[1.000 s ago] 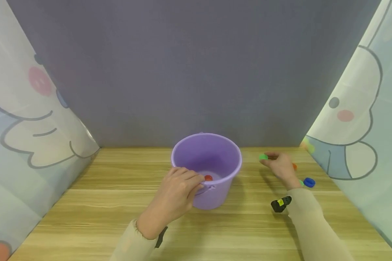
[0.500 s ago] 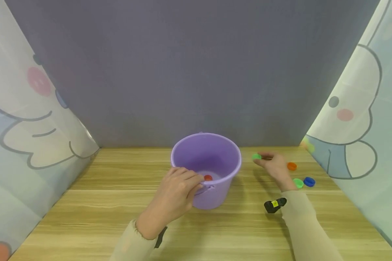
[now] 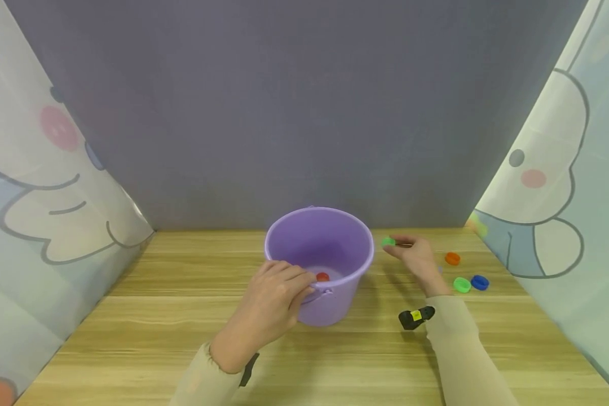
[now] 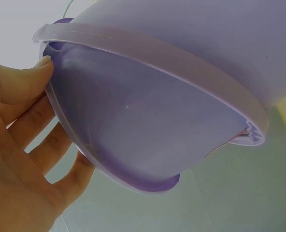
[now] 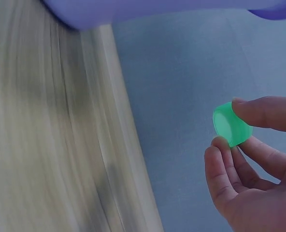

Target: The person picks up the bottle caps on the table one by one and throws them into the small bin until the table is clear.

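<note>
A purple bucket (image 3: 352, 273) stands upright on the wooden table, with a small red cap (image 3: 322, 277) on its bottom. My left hand (image 3: 266, 301) grips the near-left rim of the bucket; in the left wrist view its thumb and fingers (image 4: 50, 145) lie about the bucket's purple edge. To the right of the bucket, my right hand (image 3: 417, 259) pinches a green bottle cap (image 5: 232, 126) between thumb and fingertips. That cap is above the tabletop, a little apart from the rim.
Right of my right hand lie an orange cap (image 3: 453, 258), a green cap (image 3: 462, 285) and a blue cap (image 3: 479, 282). A pale bluish sliver (image 3: 440, 269) shows beside the right wrist, mostly hidden. A grey panel (image 3: 304, 113) closes off the table's back.
My right hand has moved left toward the bucket with the green cap in its fingers, uncovering the orange and other green caps. The left hand and bucket have stayed put.
</note>
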`<action>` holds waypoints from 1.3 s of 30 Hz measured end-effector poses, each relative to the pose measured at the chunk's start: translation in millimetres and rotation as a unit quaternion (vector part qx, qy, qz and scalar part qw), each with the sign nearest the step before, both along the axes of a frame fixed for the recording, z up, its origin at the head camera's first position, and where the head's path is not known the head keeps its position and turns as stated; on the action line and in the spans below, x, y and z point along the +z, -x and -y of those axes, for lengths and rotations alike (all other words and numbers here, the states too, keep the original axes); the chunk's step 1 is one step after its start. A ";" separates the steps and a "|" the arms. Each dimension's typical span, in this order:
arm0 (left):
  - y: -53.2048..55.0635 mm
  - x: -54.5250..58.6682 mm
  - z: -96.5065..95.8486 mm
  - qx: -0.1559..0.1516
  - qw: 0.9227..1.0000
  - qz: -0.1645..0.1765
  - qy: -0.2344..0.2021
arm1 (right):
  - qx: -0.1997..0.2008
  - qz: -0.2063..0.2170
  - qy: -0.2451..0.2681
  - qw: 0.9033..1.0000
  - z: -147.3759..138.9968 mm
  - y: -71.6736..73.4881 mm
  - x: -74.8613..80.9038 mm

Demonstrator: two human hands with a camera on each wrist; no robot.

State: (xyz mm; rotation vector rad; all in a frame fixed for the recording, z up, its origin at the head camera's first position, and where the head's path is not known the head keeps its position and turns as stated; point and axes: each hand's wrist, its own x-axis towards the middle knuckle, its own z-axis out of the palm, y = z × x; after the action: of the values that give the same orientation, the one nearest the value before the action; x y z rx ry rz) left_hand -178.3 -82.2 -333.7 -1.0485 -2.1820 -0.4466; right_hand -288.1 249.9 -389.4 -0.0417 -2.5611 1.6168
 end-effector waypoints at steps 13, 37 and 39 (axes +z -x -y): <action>0.4 -1.0 0.6 0.004 1.000 -0.002 0.000 | 0.015 -0.008 0.022 1.000 15.4 -2.0 4.4; 0.8 -0.6 -0.1 0.011 1.000 -0.003 0.007 | 0.003 -0.041 0.058 0.997 39.9 -2.8 13.1; 1.3 -0.5 -0.2 0.009 1.000 -0.003 0.007 | 0.004 -0.042 0.059 0.997 40.7 -4.1 17.3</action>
State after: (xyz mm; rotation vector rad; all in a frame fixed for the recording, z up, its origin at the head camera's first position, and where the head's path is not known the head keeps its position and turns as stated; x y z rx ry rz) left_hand -179.6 -82.1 -334.2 -1.0353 -2.1904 -0.4193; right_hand -284.0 209.1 -372.1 0.0254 -2.4038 1.7325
